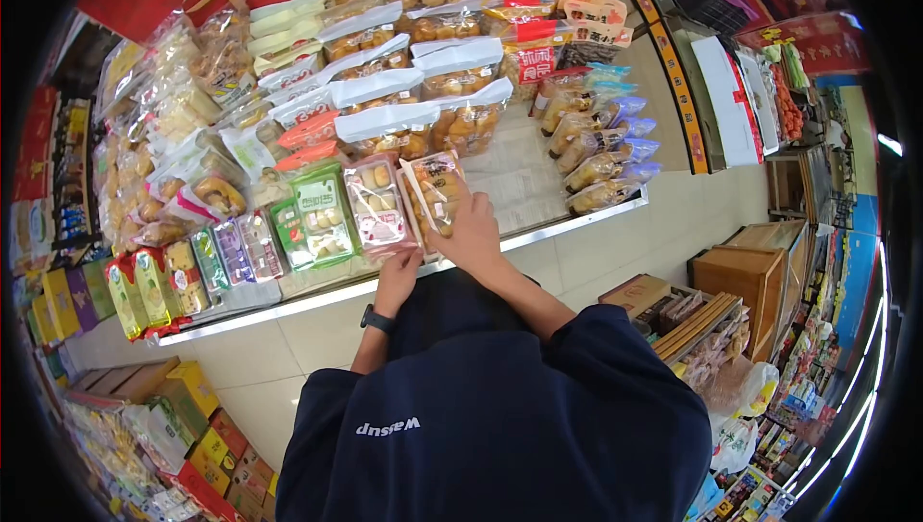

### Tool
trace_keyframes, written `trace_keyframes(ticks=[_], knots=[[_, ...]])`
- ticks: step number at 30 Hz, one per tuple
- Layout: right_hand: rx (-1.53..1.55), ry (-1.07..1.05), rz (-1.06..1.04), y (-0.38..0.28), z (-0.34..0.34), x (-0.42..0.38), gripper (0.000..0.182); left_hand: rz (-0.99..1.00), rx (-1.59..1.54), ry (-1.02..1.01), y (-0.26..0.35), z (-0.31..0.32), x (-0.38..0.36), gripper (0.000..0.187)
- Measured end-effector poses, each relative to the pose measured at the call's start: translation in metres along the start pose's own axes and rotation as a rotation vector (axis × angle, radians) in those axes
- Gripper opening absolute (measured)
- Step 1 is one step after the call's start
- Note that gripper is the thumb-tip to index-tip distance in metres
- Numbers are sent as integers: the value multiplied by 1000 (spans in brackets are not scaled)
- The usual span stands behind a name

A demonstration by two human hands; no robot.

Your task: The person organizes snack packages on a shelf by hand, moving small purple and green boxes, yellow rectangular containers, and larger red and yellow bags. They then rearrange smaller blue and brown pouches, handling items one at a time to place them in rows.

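My right hand (469, 232) grips the lower right side of a clear pack of golden-brown pastries (437, 190), which has a pale strip along its left edge. The pack lies at the front row of the display stand (519, 231). Wearing a dark wristwatch, my left hand (400, 272) has its fingers closed at the lower right corner of a pink pack of pale round pastries (375, 197). To its left stands a green pack of pale pastries (323, 214). The left fingertips are partly hidden against the packaging.
White-topped pastry bags (385, 128) fill the rows behind. Purple-topped bags (606, 171) line the right side, and small packs (197, 267) the front left. A metal edge (279, 310) borders the stand. Cartons (207, 426) and a wooden crate (740, 282) stand on the floor.
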State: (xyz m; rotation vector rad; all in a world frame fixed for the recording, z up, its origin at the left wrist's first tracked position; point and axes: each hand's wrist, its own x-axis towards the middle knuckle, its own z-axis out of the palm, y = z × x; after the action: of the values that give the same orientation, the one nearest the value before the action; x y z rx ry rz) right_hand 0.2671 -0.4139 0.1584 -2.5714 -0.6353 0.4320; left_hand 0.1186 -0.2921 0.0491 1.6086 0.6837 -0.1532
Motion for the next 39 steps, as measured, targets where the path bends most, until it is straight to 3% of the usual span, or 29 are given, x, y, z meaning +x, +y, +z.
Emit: trace_keyframes(ticks=[10, 19, 23, 27, 32, 39], knots=[[-46, 143, -265, 6, 40, -1, 90, 8, -59, -15, 6, -4, -4, 39], [106, 9, -255, 23, 27, 1, 85, 28, -10, -17, 35, -7, -13, 37], [277, -114, -246, 42, 0, 10, 81, 36, 454, -23, 71, -18, -26, 38], [351, -90, -278, 88, -37, 19, 73, 48, 511, 109, 129, -10, -32, 31], [464, -75, -261, 172, -122, 17, 51, 260, 414, 141, 212, 75, 4, 24], [452, 68, -6, 331, -216, -8, 26, 624, 722, -22, 253, 274, 61, 37]])
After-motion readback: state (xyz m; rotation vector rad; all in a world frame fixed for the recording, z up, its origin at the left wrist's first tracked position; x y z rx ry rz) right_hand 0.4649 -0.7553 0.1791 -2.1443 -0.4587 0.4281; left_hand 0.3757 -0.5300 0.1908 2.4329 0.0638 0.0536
